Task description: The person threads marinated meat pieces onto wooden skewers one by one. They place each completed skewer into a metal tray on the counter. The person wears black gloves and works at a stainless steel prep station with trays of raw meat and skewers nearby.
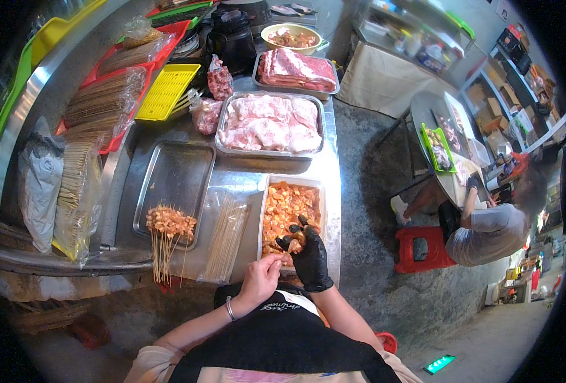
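My left hand [262, 282], bare with a bracelet at the wrist, pinches what looks like a thin wooden skewer, mostly hidden by the fingers. My right hand [309, 258], in a black glove, holds pieces of marinated meat [296, 242] against its tip. Both hands are over the near end of a white tub of marinated meat pieces [283, 206]. Left of it lies a plastic bag of bare wooden skewers [226, 239]. Farther left, a bunch of skewered meat [172, 222] rests on the near edge of a metal tray [175, 184], its sticks pointing towards me.
Behind the tub stand a tray of pale raw meat [271, 123], a tray of meat slabs [297, 72] and a bowl of meat [291, 38]. Red baskets of skewers [101, 103] and a yellow basket [168, 91] are at left. A person [489, 230] sits at a round table, right.
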Demonstrator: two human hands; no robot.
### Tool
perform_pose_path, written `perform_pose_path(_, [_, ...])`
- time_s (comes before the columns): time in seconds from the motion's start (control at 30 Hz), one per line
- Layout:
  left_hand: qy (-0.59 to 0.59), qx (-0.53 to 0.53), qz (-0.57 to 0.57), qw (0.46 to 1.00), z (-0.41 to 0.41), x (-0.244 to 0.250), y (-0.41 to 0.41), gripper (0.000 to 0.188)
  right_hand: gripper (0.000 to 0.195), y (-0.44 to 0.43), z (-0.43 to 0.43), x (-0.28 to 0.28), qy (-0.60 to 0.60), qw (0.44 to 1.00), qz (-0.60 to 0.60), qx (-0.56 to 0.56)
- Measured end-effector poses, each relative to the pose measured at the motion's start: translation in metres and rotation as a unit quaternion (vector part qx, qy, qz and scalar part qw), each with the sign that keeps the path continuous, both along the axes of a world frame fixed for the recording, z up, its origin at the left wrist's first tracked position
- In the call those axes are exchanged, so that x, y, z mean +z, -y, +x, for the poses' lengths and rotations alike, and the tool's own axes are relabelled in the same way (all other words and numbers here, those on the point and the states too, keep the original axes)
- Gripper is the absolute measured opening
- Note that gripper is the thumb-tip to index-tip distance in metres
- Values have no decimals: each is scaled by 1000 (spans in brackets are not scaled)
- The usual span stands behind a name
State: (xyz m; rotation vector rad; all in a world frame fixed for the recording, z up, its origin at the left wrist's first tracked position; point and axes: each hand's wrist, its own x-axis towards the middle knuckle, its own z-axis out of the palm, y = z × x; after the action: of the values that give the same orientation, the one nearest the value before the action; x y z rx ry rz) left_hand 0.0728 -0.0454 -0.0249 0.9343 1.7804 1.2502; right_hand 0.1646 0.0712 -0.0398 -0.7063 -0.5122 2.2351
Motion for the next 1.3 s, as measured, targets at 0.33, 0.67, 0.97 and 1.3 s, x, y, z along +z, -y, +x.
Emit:
perform_pose_path(0.33, [10, -11, 53, 998, 2, 0, 1, 21, 37, -3, 7, -27, 42, 999, 18, -23])
perform_pose_path(0.67, [21, -12, 30, 999, -1, 2, 7, 20, 22, -16, 8, -5, 26, 1000, -5, 13])
perform_pose_path(0.97, [-78, 19, 24, 996, -11, 14, 10, 21, 23, -5, -8, 5, 69, 996, 55, 9])
perform_pose_path(1.3, [-222, 145, -6, 964, -56, 19, 77, 14, 49, -27, -12, -26, 78, 962, 216, 150])
